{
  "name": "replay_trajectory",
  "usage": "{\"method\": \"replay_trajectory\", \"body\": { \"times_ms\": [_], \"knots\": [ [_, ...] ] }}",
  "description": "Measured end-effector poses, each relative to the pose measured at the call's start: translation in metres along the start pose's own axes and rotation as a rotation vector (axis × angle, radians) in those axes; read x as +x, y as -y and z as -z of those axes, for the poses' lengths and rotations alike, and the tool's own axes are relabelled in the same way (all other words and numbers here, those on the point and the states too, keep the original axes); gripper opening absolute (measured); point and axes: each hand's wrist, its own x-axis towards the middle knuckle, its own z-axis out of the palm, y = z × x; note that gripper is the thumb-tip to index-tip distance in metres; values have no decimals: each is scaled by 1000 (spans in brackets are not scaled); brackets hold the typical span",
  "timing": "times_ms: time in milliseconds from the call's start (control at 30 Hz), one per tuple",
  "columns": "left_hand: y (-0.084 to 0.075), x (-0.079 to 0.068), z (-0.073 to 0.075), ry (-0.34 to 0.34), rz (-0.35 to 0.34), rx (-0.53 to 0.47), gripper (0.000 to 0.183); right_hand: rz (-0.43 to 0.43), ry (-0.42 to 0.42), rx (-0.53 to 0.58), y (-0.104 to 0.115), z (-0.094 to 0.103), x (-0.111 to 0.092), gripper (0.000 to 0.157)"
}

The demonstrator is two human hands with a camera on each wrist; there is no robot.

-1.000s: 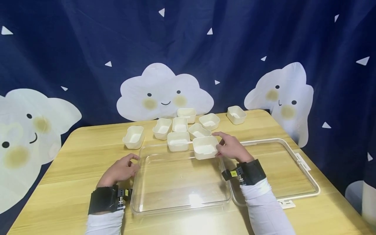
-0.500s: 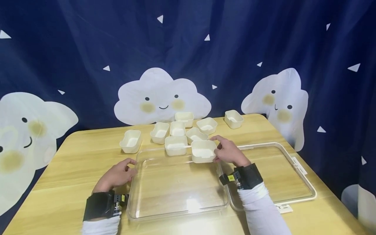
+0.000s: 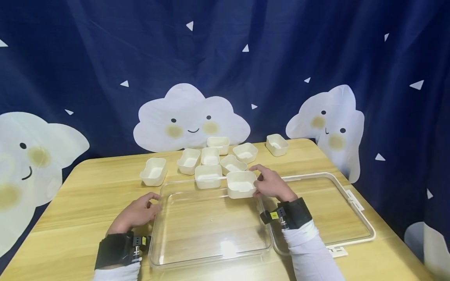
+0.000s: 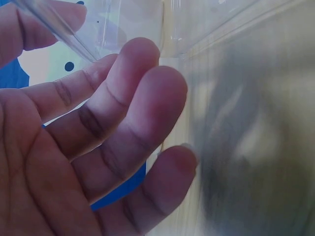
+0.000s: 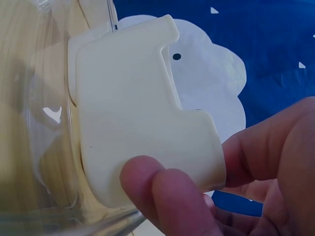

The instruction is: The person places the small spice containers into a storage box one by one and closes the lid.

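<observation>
My right hand (image 3: 270, 183) pinches a small cream plastic container (image 3: 241, 185) by its right side. In the right wrist view, fingertips (image 5: 182, 196) press the outer wall of that container (image 5: 133, 108), which has a notch in its rim. The container is at the far right corner of a large clear plastic box (image 3: 211, 226); whether it touches the box's rim I cannot tell. My left hand (image 3: 138, 210) is at the box's left edge. In the left wrist view, its fingers (image 4: 157, 103) are loosely bent, and the clear rim passes close to the thumb and index finger.
Several similar cream containers stand behind the box, such as one at far left (image 3: 154, 171) and one at far right (image 3: 277, 145). A clear lid with a white frame (image 3: 365, 222) and side clips lies right of the box. The wooden table (image 3: 84, 187) backs onto a curtain (image 3: 281, 39).
The head view has shifted slightly, so the whole scene sits lower and further left. Both hands, the held container and the box keep their places relative to one another.
</observation>
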Motion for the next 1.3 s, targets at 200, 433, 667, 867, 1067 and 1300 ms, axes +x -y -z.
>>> {"method": "replay_trajectory", "body": {
  "times_ms": [200,433,667,867,1067,1300],
  "knots": [
    [0,0,0,-7,-14,3,40,17,2,5,2,0,-1,50],
    [1,-1,0,-1,-1,0,40,17,10,-6,3,-1,-2,48],
    [-1,-1,0,-4,-4,6,40,27,10,-71,3,1,-3,47],
    [-1,-1,1,-1,-1,1,38,54,13,-102,4,2,-4,45],
    [-1,-1,-1,-8,-1,-2,38,64,24,-121,3,2,-5,34],
    [-1,-1,0,-10,0,7,40,110,-8,-215,0,2,-2,16]
  ]
}}
